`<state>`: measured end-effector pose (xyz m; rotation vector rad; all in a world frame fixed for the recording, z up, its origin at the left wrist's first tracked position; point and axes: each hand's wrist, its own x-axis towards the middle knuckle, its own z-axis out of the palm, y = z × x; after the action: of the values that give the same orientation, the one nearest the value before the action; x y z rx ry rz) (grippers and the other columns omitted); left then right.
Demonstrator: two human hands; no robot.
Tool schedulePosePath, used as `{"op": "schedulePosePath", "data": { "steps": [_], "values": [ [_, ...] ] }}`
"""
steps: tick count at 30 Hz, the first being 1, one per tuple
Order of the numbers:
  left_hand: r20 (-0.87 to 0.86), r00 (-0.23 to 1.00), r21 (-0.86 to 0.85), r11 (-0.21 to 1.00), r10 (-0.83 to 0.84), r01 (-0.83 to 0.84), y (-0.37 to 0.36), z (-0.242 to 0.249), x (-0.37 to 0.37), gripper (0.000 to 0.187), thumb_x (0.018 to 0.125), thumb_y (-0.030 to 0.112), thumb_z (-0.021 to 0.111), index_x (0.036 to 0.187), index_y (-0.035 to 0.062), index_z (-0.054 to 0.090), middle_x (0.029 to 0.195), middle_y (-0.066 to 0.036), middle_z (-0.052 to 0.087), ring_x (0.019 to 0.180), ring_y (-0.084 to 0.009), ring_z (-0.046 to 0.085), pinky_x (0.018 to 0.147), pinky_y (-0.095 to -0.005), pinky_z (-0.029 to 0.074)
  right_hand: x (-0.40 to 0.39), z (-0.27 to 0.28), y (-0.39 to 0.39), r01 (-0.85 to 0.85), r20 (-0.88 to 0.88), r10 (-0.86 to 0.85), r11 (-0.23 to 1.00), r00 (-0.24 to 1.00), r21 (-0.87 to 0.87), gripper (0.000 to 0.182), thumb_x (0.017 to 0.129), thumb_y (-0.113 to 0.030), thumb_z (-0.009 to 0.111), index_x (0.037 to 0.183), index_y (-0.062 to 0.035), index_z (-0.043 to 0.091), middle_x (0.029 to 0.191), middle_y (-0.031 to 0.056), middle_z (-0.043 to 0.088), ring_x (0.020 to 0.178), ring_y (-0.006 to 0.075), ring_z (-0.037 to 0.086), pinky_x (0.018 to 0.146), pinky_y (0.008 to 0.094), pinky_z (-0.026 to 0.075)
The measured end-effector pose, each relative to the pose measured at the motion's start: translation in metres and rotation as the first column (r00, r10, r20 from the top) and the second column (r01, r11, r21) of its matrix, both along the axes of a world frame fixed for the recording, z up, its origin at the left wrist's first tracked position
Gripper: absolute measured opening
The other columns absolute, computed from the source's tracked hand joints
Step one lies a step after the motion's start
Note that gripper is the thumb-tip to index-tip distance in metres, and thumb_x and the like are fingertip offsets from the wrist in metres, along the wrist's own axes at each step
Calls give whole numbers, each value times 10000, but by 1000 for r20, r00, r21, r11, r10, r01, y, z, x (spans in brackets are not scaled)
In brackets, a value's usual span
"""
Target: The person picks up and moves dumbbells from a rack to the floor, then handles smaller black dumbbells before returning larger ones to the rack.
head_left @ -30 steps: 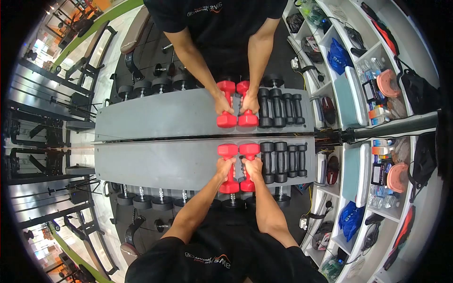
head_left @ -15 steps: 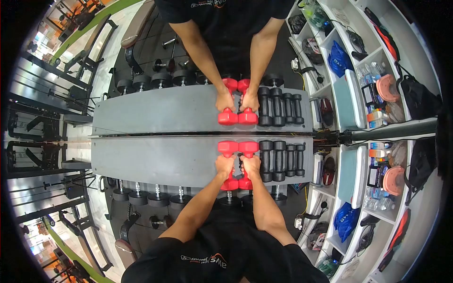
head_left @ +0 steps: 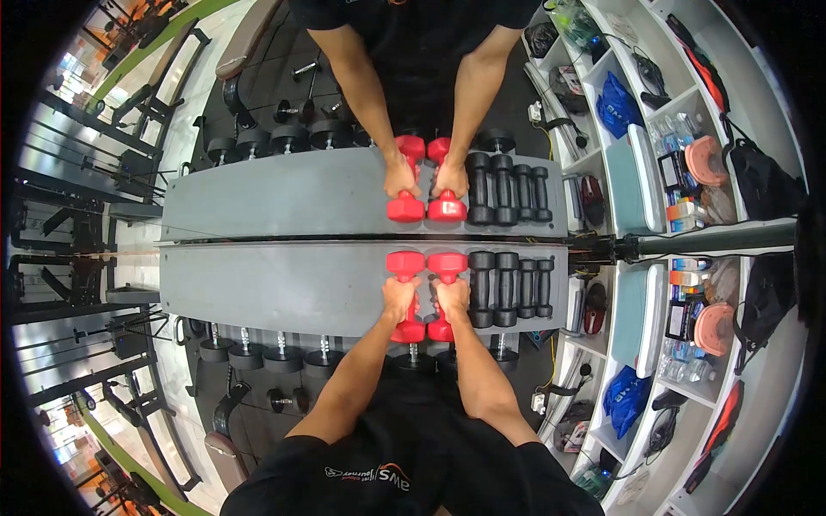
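Note:
My left hand (head_left: 398, 297) is closed around the handle of a red dumbbell (head_left: 405, 263) on the grey bench top (head_left: 275, 288). Just to its right, my right hand (head_left: 453, 296) grips a second red dumbbell (head_left: 447, 264) of the same shape. The two dumbbells lie side by side, pointing away from me, with a narrow gap between them. Each handle is largely covered by my fingers. Right of my right hand stands a row of several black dumbbells (head_left: 482, 290), nearly parallel to the red ones.
A mirror along the bench's far edge reflects my arms and the dumbbells. Larger round-headed dumbbells (head_left: 282, 358) sit on a rack below the near edge. White shelves (head_left: 628, 434) at the right hold a blue bag (head_left: 627, 401), bottles and boxes. Gym machines stand at the left.
The left red dumbbell has shifted left with my left hand, opening a slight gap to the right one. My right hand still grips its dumbbell. The whole view has shifted slightly.

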<state>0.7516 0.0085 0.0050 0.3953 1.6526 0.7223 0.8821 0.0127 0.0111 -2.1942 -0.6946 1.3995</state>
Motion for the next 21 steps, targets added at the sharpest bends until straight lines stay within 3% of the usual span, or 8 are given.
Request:
{"op": "schedulePosePath", "data": {
  "steps": [4,7,10,13,21],
  "values": [
    [110,994,9,1000,15,-17,-4,-13,-11,211,797,174,712,783,-26,646,596,-124,623,438,-221,604,401,-371,502,-3,1,0,-19,80,19,1000,997,-6,251,785,-206,717,728,35,673,576,134,640,452,227,630,422,380,498],
    [-264,963,136,986,-57,96,-8,-16,-16,215,786,181,712,792,-25,654,602,-122,635,455,-218,620,416,-368,515,-4,1,1,-18,89,19,1000,996,-14,255,789,-214,712,731,33,678,579,131,643,453,230,633,426,381,501],
    [-340,937,55,993,-78,103,-6,-22,-7,188,773,162,711,812,-17,667,606,-116,640,470,-210,631,424,-362,520,-5,7,2,2,75,0,1000,997,-19,259,792,-221,709,734,30,680,586,128,648,456,232,636,430,379,503],
    [-137,989,-44,998,-50,44,0,-17,-11,151,770,137,704,813,-4,669,598,-107,628,463,-203,617,415,-357,511,-4,5,1,5,89,-3,1000,996,-21,260,791,-223,709,736,30,681,591,130,650,459,232,639,431,378,503],
    [-36,999,-59,998,4,-6,1,-12,-13,104,774,105,690,788,10,652,577,-87,592,439,-193,578,395,-352,488,-5,2,4,1,84,0,1000,996,-8,267,786,-222,715,734,38,681,579,135,645,464,240,641,434,387,497]
  ]
}}
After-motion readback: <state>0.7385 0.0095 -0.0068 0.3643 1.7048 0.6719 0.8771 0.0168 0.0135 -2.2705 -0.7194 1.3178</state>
